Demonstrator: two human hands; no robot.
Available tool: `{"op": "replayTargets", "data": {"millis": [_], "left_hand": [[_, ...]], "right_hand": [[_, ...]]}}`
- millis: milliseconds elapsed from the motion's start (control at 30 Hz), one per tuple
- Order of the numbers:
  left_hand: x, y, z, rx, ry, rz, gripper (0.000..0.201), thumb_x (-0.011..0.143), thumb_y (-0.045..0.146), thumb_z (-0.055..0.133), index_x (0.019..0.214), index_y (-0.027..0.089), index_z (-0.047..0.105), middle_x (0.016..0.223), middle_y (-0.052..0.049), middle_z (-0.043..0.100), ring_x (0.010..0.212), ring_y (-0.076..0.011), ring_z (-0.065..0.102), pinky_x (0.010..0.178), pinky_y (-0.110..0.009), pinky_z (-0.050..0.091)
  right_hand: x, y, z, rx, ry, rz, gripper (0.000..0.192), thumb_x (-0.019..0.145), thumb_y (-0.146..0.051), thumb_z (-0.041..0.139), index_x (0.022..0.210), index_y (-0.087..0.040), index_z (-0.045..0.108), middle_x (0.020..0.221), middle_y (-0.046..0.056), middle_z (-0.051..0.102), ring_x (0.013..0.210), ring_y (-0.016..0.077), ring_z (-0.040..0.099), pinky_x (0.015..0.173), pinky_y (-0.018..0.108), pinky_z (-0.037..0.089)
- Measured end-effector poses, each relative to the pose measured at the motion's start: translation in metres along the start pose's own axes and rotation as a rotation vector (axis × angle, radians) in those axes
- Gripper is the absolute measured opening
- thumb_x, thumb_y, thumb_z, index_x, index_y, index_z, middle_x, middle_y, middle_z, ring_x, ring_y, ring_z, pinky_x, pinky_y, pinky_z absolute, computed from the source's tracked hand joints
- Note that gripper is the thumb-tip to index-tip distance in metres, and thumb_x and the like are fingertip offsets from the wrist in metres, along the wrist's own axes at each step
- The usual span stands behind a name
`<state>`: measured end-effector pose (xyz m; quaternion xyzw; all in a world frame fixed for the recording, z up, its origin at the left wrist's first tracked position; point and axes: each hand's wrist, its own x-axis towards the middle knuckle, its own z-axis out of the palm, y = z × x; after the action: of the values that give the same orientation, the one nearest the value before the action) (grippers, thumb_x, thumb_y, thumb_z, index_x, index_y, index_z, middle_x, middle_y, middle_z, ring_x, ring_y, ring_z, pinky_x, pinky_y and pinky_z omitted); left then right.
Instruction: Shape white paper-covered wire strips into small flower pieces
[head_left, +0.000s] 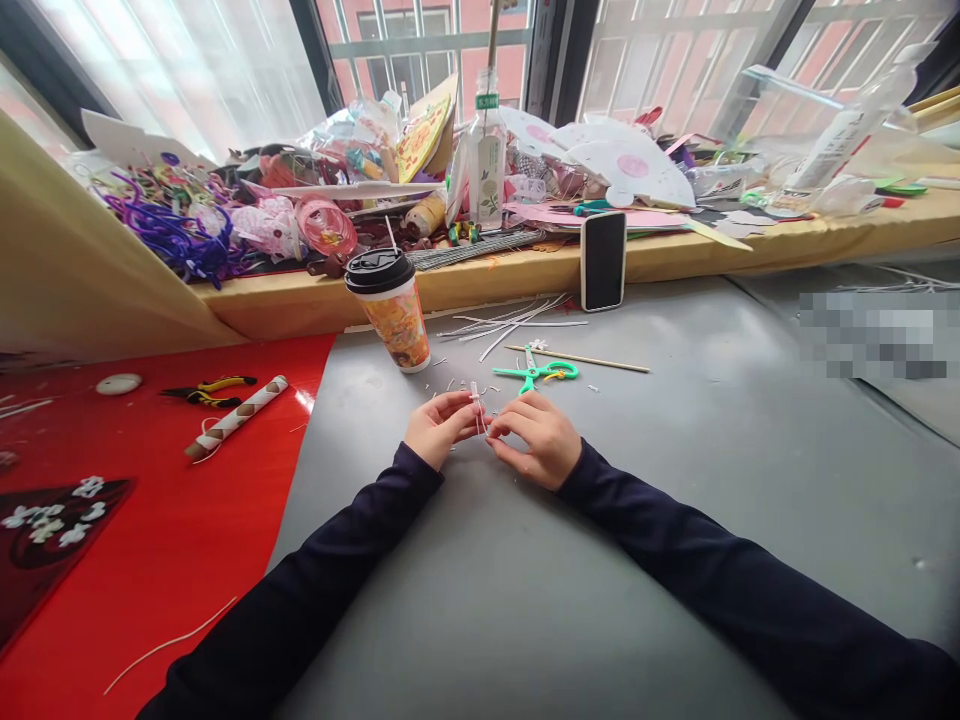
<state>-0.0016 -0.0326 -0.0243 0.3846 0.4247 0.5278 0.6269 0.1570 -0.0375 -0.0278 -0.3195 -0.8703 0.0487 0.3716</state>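
Both hands meet on the grey tabletop [675, 520] just in front of the green scissors [534, 373]. The left hand [437, 426] and right hand [537, 437] pinch a small white strip [475, 398] upright between their fingers. A cup [391, 310] stands left of the scissors.

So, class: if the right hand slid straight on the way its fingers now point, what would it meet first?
The right hand points left, at the small white piece pinched between both hands; just beyond is the left hand.

A lidded paper cup [389, 309] stands near green scissors [537, 373].
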Motion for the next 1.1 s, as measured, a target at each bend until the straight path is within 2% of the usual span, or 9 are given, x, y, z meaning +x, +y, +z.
{"op": "replayTargets", "data": {"millis": [300,367,433,533,633,733,867,1033,1100], "left_hand": [[0.000,-0.002,-0.001,0.038,-0.027,-0.022,0.034,0.056,0.023,0.070,0.084,0.010,0.058,0.072,-0.005,0.063,0.066,-0.0147,0.061,0.070,-0.034,0.051],[0.001,-0.002,-0.002,0.060,-0.029,0.016,0.034,0.057,0.025,0.068,0.086,0.010,0.057,0.073,-0.005,0.063,0.066,-0.0152,0.061,0.067,-0.034,0.052],[0.001,-0.002,-0.002,0.099,-0.023,0.083,0.034,0.059,0.027,0.067,0.087,0.010,0.057,0.073,-0.005,0.063,0.065,-0.0153,0.061,0.061,-0.031,0.052],[-0.002,-0.002,0.001,0.171,-0.044,0.198,0.033,0.059,0.026,0.067,0.086,0.011,0.057,0.071,-0.005,0.062,0.058,-0.0129,0.059,0.049,-0.025,0.050],[-0.006,-0.001,0.006,0.213,-0.084,0.262,0.027,0.058,0.026,0.067,0.078,0.011,0.057,0.066,-0.004,0.061,0.054,-0.0125,0.057,0.043,-0.024,0.048],[-0.010,-0.002,0.009,0.232,-0.092,0.278,0.023,0.059,0.026,0.067,0.072,0.011,0.056,0.065,-0.005,0.061,0.059,-0.0151,0.059,0.047,-0.026,0.050],[-0.012,-0.003,0.010,0.281,-0.177,0.286,0.022,0.060,0.023,0.066,0.077,0.010,0.059,0.080,-0.008,0.063,0.074,-0.0181,0.060,0.062,-0.031,0.053],[-0.012,-0.006,0.010,0.360,-0.130,0.338,0.023,0.062,0.024,0.064,0.080,0.011,0.061,0.076,-0.008,0.063,0.069,-0.0174,0.061,0.065,-0.032,0.053],[-0.013,-0.005,0.009,0.415,-0.115,0.394,0.022,0.064,0.025,0.063,0.082,0.012,0.061,0.077,-0.008,0.063,0.070,-0.0166,0.061,0.067,-0.032,0.052]], "right_hand": [[0.003,0.010,-0.006,-0.182,-0.118,-0.168,0.011,0.077,-0.022,0.045,0.075,-0.021,0.055,0.073,0.003,0.057,0.079,0.0176,0.043,0.076,0.034,0.032],[0.003,0.009,-0.005,-0.084,-0.104,-0.081,0.008,0.075,-0.025,0.049,0.074,-0.021,0.055,0.072,0.003,0.057,0.079,0.0172,0.044,0.077,0.035,0.033],[0.003,0.005,-0.003,0.107,-0.079,0.108,0.013,0.071,-0.031,0.055,0.079,-0.020,0.055,0.073,0.002,0.057,0.077,0.0163,0.046,0.075,0.034,0.036],[0.004,0.000,0.002,0.541,-0.057,0.465,0.029,0.070,-0.039,0.055,0.090,-0.018,0.052,0.073,0.002,0.058,0.068,0.0134,0.051,0.064,0.029,0.042],[0.006,-0.002,0.007,0.900,-0.018,0.666,0.028,0.069,-0.039,0.055,0.085,-0.016,0.053,0.069,0.001,0.059,0.062,0.0110,0.053,0.058,0.025,0.043],[0.008,0.001,0.009,1.016,0.074,0.775,0.024,0.064,-0.037,0.060,0.074,-0.015,0.057,0.061,-0.001,0.057,0.052,0.0075,0.049,0.053,0.023,0.041],[0.006,0.009,0.009,1.194,0.206,0.907,0.020,0.064,-0.033,0.061,0.069,-0.014,0.057,0.058,-0.002,0.055,0.050,0.0065,0.049,0.052,0.022,0.042],[0.002,0.009,0.010,1.241,0.055,0.891,0.024,0.060,-0.029,0.066,0.077,-0.015,0.057,0.061,-0.001,0.059,0.052,0.0081,0.053,0.054,0.024,0.045],[0.002,0.008,0.010,1.251,0.062,0.897,0.024,0.059,-0.026,0.067,0.078,-0.014,0.058,0.062,-0.001,0.060,0.053,0.0080,0.054,0.057,0.024,0.046]]}}
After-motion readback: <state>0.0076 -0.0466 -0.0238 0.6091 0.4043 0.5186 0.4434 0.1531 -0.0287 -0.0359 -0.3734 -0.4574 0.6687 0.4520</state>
